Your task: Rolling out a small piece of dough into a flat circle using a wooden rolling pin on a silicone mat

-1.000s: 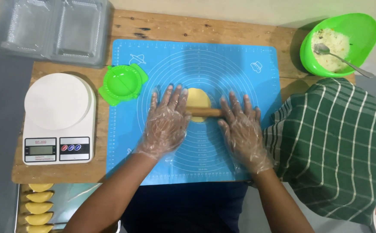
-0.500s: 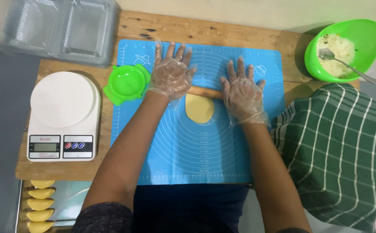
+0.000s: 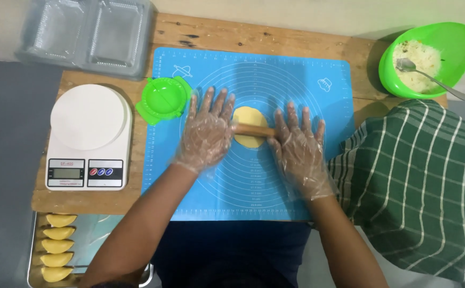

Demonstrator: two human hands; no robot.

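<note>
While the yellow dough disc (image 3: pixel 249 128) lay at mat centre, left hand (image 3: pixel 205 134) and right hand (image 3: pixel 298 148) pressed flat, fingers spread, on the rolling pin (image 3: pixel 255 131); even, light pressure would likely have kept thickness uniform.

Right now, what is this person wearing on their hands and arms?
Both the left hand and the right hand wear thin, clear, crinkly plastic gloves that end loosely at the wrists. Both forearms are bare, with no sleeves, watch or jewellery in view.
</note>
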